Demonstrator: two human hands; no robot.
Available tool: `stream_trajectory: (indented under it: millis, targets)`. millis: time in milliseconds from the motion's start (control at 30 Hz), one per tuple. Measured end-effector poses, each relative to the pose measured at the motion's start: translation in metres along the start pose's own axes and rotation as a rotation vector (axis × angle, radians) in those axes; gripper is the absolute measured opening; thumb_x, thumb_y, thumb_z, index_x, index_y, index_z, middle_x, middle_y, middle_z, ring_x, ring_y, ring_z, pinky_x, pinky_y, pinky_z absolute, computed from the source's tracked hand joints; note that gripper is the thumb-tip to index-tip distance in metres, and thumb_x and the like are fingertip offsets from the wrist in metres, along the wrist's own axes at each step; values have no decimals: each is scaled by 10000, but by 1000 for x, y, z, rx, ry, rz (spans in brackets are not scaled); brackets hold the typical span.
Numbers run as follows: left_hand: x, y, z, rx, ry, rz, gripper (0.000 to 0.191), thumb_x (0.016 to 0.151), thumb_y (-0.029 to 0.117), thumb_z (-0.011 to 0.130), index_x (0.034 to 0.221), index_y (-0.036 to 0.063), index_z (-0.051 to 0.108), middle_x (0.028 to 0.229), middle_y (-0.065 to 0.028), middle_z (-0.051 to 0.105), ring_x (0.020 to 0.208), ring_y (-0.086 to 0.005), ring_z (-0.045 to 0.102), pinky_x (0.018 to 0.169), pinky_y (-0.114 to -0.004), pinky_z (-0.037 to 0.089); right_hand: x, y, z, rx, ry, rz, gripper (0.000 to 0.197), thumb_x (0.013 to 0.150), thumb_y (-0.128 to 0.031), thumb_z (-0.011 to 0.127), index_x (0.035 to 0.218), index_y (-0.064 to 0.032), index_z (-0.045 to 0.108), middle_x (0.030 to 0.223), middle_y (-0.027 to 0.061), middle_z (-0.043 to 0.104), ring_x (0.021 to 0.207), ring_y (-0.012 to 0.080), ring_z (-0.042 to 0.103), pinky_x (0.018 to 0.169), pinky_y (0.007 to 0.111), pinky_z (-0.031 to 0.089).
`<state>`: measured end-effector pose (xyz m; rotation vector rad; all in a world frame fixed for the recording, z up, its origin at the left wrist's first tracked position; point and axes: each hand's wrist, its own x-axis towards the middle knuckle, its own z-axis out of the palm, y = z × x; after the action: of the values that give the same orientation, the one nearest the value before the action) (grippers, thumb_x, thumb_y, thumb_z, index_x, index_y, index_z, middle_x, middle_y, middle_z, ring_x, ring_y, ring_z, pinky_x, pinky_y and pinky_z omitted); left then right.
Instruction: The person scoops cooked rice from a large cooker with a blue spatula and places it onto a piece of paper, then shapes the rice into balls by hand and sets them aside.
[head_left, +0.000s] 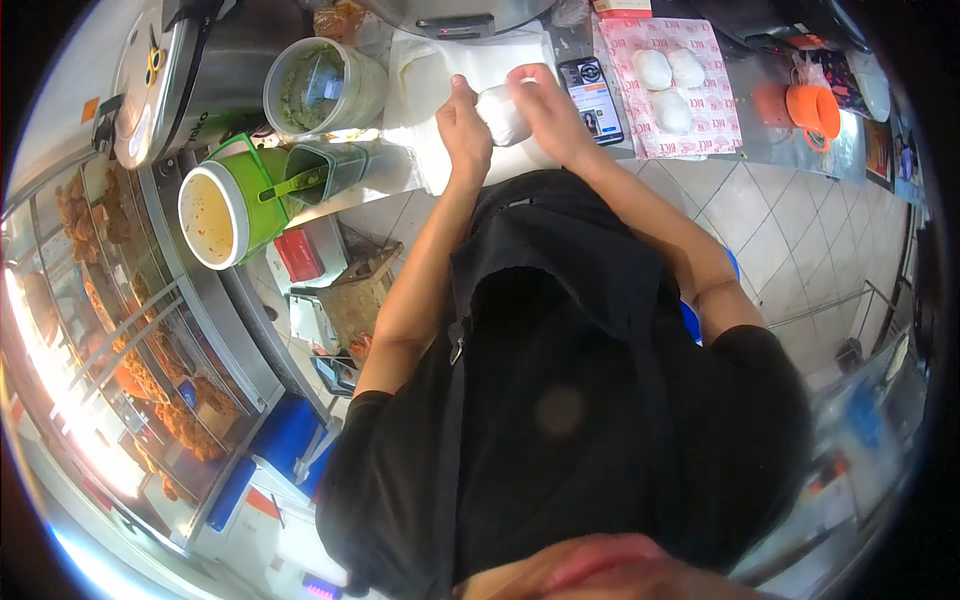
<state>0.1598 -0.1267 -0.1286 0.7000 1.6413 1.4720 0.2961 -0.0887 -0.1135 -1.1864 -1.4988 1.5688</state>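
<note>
Between my two hands is a rounded bundle wrapped in white paper. My left hand grips its left side, with the thumb pointing up. On the other side, the curled fingers of my right hand hold the top and right of the wrapping. What the bundle contains is hidden. Beneath it, white paper sheets lie on the metal counter. A smartphone with a lit screen lies just right of my right hand. Three similar white bundles rest farther right on a stack of printed pink-and-white paper.
Left of the paper stand a clear tub with greenish residue, a green-and-white jug and a grey square container. A large metal cooker borders the back. An orange cup stands right. A glass case holds fried food.
</note>
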Motion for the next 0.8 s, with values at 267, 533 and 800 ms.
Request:
stream_trajectory:
  millis: [267, 533, 800]
  targets:
    - [0, 18, 26, -417, -282, -329, 571, 1061, 548, 488, 1163, 4, 630, 1000, -91, 646, 889, -187, 642, 782, -340, 532, -10, -21, 0, -127, 72, -225, 778, 768, -512, 867, 1258, -11, 529, 1202, 184, 633, 1132, 289, 617, 959, 395, 473]
    - [17, 3, 42, -802, -572, -755, 893, 936, 813, 416, 1435, 74, 456, 1422, -201, 543, 1330, -356, 532, 1138, -508, 414, -9, -14, -32, -216, -11, -251, 608, 842, -366, 814, 1296, -66, 542, 1264, 149, 591, 1220, 263, 571, 1056, 390, 422]
    - [30, -3, 40, -449, -362, -734, 987, 1003, 616, 518, 1640, 77, -9, 1575, -286, 293, 1389, -432, 446, 1165, -559, 353, -18, 46, -213, -599, 265, -15, 757, 823, -384, 850, 1388, -116, 425, 1158, 190, 669, 1061, 286, 669, 919, 408, 529]
